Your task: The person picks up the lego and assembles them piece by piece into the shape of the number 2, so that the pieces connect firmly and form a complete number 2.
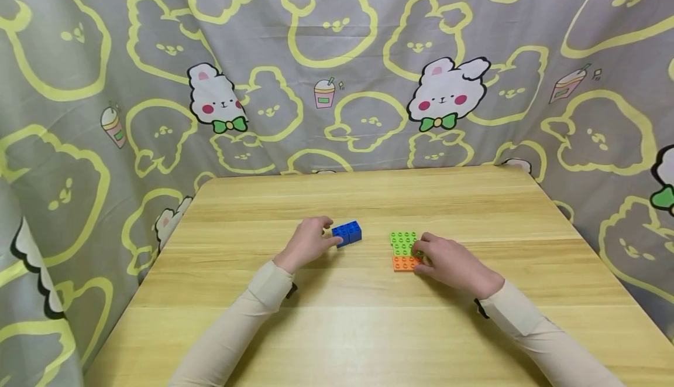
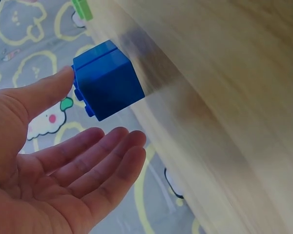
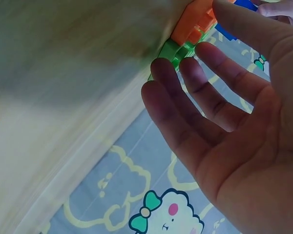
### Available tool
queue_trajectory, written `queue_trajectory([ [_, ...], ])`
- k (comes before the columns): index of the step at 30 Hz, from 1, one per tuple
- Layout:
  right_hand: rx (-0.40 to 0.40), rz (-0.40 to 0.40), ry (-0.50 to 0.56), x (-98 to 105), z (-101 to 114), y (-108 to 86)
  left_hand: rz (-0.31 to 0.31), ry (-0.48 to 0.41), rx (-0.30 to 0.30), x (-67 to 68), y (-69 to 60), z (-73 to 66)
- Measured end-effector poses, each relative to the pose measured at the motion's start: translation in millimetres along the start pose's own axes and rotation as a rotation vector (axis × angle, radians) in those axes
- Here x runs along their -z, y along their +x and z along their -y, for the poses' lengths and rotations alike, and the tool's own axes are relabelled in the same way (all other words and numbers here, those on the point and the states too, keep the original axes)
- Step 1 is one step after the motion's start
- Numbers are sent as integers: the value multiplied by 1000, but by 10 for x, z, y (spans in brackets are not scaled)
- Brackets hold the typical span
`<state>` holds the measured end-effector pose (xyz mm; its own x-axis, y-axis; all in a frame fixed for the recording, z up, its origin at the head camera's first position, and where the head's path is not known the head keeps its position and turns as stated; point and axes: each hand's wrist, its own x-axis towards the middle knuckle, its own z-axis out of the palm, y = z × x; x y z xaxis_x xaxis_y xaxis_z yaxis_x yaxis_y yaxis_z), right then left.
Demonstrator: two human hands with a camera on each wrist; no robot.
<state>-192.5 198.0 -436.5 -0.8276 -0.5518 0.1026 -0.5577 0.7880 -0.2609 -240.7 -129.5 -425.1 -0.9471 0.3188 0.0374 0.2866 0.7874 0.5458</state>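
Observation:
Two blue toy building bricks (image 1: 348, 232) stand side by side on the table, studs up, a thin seam between them. At their left is my left hand (image 1: 307, 244); its thumb reaches the brick's near edge, while the other fingers curve loosely apart from the blue brick (image 2: 110, 83) in the left wrist view. To the right lie green bricks (image 1: 403, 240) with an orange brick (image 1: 403, 264) along their near side. My right hand (image 1: 455, 262) is at the right edge of these, fingers relaxed and spread; whether its fingertips touch the orange brick (image 3: 189, 23) cannot be told.
The bricks lie on a light wooden table (image 1: 337, 328). A grey curtain (image 1: 363, 117) with yellow outlines and white cartoon animals hangs behind the table and along its sides. A gap of bare wood separates the blue bricks from the green ones.

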Motion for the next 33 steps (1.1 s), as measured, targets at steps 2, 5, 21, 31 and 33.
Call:
queue_trajectory([
  [2, 8, 1, 6, -7, 0, 4, 3, 2, 1, -8, 4, -1],
  [5, 13, 4, 20, -9, 5, 6, 7, 6, 2, -22, 12, -4],
  [21, 14, 13, 27, -15, 56, 0, 15, -22, -12, -27, 15, -38],
  [31, 6, 16, -3, -36, 93, 7, 26, -15, -8, -23, 8, -6],
  [33, 9, 16, -5, -38, 98, 10, 26, -18, -4, -16, 4, -6],
])
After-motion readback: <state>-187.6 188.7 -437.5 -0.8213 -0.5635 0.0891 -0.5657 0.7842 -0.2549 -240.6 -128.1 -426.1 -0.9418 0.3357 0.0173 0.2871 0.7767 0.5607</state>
